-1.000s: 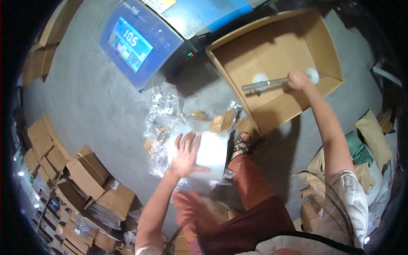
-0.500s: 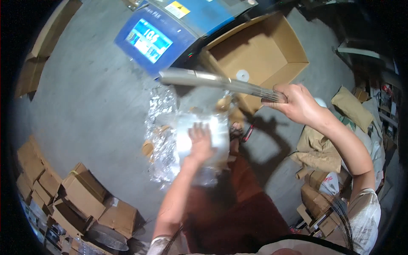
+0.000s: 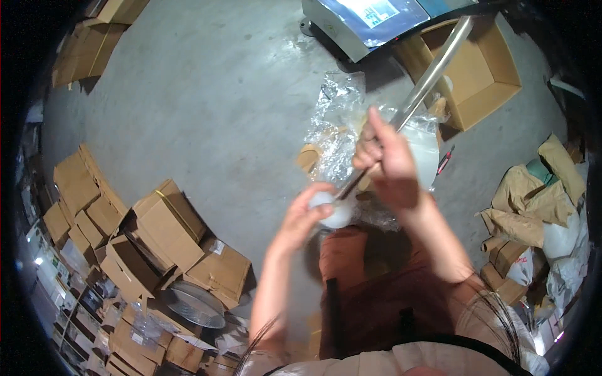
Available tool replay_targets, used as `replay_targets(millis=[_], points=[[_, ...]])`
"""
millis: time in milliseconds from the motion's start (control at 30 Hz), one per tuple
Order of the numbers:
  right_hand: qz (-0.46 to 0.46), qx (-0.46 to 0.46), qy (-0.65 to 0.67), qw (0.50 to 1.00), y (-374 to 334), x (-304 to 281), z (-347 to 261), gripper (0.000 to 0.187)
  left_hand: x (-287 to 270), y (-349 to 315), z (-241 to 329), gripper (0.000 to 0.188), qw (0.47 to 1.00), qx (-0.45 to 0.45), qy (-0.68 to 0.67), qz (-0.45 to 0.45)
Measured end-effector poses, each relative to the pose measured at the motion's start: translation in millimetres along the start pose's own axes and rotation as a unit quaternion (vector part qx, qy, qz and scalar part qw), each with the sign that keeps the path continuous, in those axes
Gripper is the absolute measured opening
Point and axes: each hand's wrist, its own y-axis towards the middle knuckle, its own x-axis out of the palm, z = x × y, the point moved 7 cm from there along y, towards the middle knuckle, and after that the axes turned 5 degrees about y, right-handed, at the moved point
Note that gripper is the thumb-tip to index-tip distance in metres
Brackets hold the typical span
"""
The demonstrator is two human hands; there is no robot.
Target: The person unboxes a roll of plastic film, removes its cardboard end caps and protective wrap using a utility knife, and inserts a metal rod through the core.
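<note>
A long, shiny metal rod (image 3: 434, 74) slants from the far right down toward my lap. My right hand (image 3: 392, 153) is closed around its lower part, thumb pointing up along it. At the rod's near end is a white round disc-like piece (image 3: 338, 214), pinched by the fingers of my left hand (image 3: 301, 219). Whether the rod passes into the disc cannot be made out. Beneath my right hand lies a whitish roll or stack of plastic film (image 3: 424, 147), partly hidden by the hand. Crumpled clear plastic wrap (image 3: 335, 103) spreads on the floor beside it.
Ahead stand a blue machine with a screen (image 3: 401, 22) and an open cardboard box (image 3: 480, 78). A red-handled cutter (image 3: 446, 160) lies right of the film. Flattened cartons (image 3: 166, 219) are piled on the left, paper sacks (image 3: 517, 203) on the right.
My left hand has left the film and now grips the white disc. My right hand has brought the rod inward and turned it lengthwise. The view has shifted left and nearer.
</note>
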Motion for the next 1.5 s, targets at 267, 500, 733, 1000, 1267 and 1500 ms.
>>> replay_targets(millis=[267, 500, 733, 1000, 1267, 1500], points=[[-0.1, -0.173, -0.392, 0.898, -4.8, -77.0, 168.1, 0.018, -159.6, -67.0, -10.0, 0.015, 0.936, 0.013, 0.311, 0.161], [0.172, -0.069, -0.507, 0.842, -35.0, -239.1, 97.9, 0.018, -243.8, -66.8, -15.5, 0.015, 0.88, -0.006, 0.452, 0.144], [0.209, -0.229, -0.651, 0.693, 0.1, -235.9, -16.6, 0.025, -250.4, 16.7, -24.4, 0.021, 0.834, -0.039, 0.545, 0.075], [0.24, -0.183, -0.778, 0.551, 48.8, -231.4, -9.4, 0.042, -249.8, 84.3, -22.1, 0.018, 0.816, -0.014, 0.576, 0.056], [0.279, -0.175, -0.758, 0.563, 55.3, -237.6, -17.4, 0.047, -229.6, 118.4, -25.5, 0.02, 0.807, -0.003, 0.59, 0.003], [0.294, -0.215, -0.753, 0.548, 56.3, -245.8, -16.3, 0.044, -206.0, 158.9, -53.8, 0.023, 0.811, -0.034, 0.584, -0.013]])
